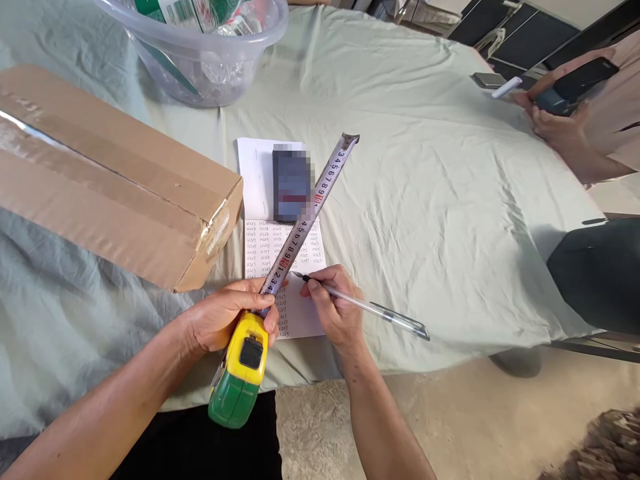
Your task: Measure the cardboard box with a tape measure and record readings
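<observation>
My left hand (227, 313) is closed around a yellow and green tape measure (240, 367), whose metal blade (310, 213) runs out diagonally up and to the right over a white sheet of paper (300, 313). My right hand (333, 303) grips a clear pen (370, 308) with its tip on the paper, just right of the blade. The paper carries rows of handwritten figures. A dark, blurred phone-like object (291, 185) lies on the paper's upper part.
A taped cardboard box (100, 173) sits at the left on the pale green cloth (425, 200). A clear plastic basin (210, 67) with bottles stands at the back. Another person's hands (555, 123) hold a phone at the right edge.
</observation>
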`<action>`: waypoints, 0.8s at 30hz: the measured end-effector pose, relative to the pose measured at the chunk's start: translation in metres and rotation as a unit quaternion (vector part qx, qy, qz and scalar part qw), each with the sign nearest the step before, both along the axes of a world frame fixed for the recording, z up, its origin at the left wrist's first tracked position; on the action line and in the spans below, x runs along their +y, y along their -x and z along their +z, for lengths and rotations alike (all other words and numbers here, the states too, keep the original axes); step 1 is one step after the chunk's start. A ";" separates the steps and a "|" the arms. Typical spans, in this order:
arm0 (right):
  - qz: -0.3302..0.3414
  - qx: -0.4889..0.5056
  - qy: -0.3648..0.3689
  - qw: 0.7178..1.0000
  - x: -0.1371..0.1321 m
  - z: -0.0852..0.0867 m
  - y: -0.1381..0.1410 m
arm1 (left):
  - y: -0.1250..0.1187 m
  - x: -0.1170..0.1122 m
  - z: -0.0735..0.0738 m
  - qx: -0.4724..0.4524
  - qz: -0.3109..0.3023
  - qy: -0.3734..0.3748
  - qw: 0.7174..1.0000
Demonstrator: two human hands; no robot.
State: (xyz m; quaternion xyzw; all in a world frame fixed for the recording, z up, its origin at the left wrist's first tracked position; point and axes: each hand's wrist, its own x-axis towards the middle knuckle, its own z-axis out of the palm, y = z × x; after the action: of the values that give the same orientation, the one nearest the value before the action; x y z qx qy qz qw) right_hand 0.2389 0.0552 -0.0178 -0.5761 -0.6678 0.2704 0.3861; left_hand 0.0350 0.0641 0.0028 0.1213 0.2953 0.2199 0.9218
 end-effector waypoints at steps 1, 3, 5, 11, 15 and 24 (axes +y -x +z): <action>0.001 -0.005 -0.002 1.000 0.000 0.001 0.000 | 0.000 0.000 0.000 0.000 -0.001 -0.001 1.000; 0.008 -0.002 -0.004 1.000 0.001 0.001 0.000 | 0.000 0.000 0.000 0.000 0.000 -0.006 1.000; 0.017 0.012 -0.002 1.000 0.001 0.001 0.000 | -0.001 0.000 -0.001 -0.002 0.002 -0.012 1.000; 0.014 0.006 -0.009 1.000 0.000 0.000 0.000 | -0.001 -0.001 -0.001 -0.009 0.006 -0.019 1.000; -0.009 0.016 -0.012 1.000 -0.002 -0.001 0.000 | -0.001 -0.002 -0.001 -0.005 0.008 -0.024 1.000; -0.015 0.003 -0.010 1.000 -0.001 0.001 0.001 | -0.001 -0.002 -0.001 -0.003 0.004 -0.032 0.999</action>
State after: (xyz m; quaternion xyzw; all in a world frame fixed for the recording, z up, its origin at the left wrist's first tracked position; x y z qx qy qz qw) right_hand 0.2379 0.0539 -0.0165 -0.5811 -0.6605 0.2595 0.3985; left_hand 0.0360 0.0624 0.0018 0.1486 0.2855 0.2329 0.9177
